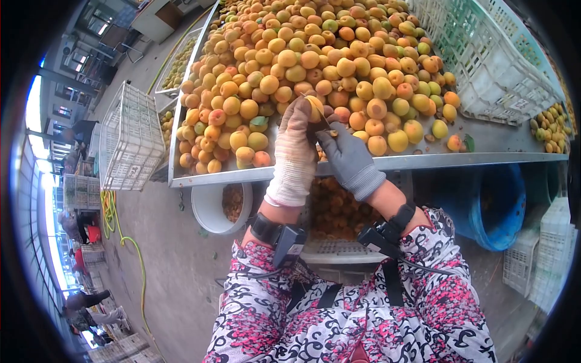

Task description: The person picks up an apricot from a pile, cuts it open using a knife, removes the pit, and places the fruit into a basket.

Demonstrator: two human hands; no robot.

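Over the front edge of a metal table, my left hand [295,145], in a stained white glove, is closed around a yellow-orange apricot [315,109]. Close beside it, my right hand [351,158], in a grey glove, has its fingers pressed together at the fruit's lower side. A small yellowish piece shows at its fingertips, too small to make out. Behind both hands lies a large heap of apricots [290,57], yellow to orange, a few with leaves.
A white bucket [200,209] and a blue barrel [497,209] stand below the metal table edge [423,161]. A crate of fruit pieces sits beneath my hands. White crates [130,139] stand left, another [490,72] on the table's right. Hoses cross the floor; people are far left.
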